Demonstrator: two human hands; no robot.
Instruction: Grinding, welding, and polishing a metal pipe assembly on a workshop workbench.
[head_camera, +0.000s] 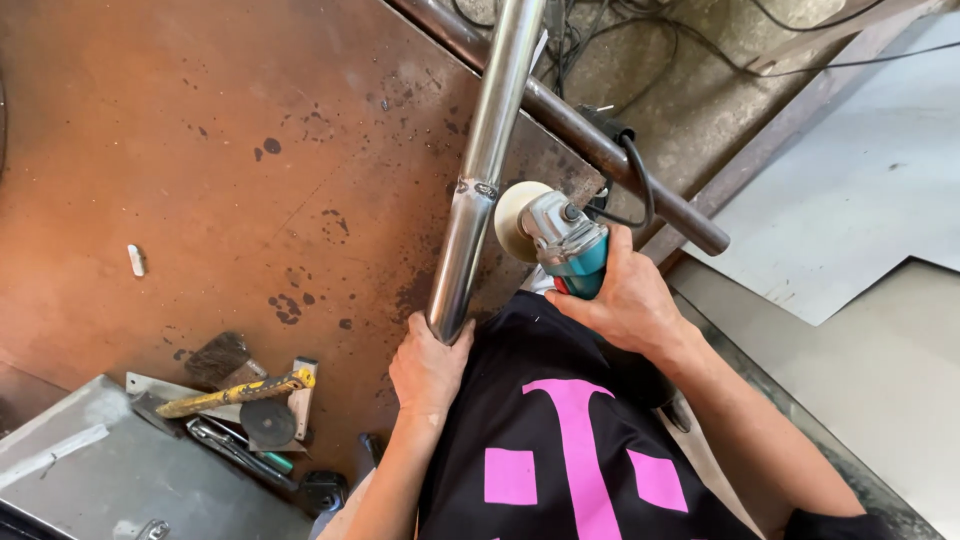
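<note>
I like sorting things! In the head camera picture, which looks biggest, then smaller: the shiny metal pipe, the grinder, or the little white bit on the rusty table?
1. Shiny metal pipe, the longest.
2. Grinder, held in the right hand.
3. Little white bit, the smallest.

1. One view only: a head-worn camera, looking steeply down over the wearer's chest.
2. Facing: forward and down onto the rusty worktop (200, 150), whose far edge runs diagonally toward the upper right.
3. Range: close; both hands sit near frame centre, the left hand (428, 368) lower, the right hand (625, 300) beside it.
4. Floor (880, 380) shows at right.
5. No second view; nothing shared.
</note>
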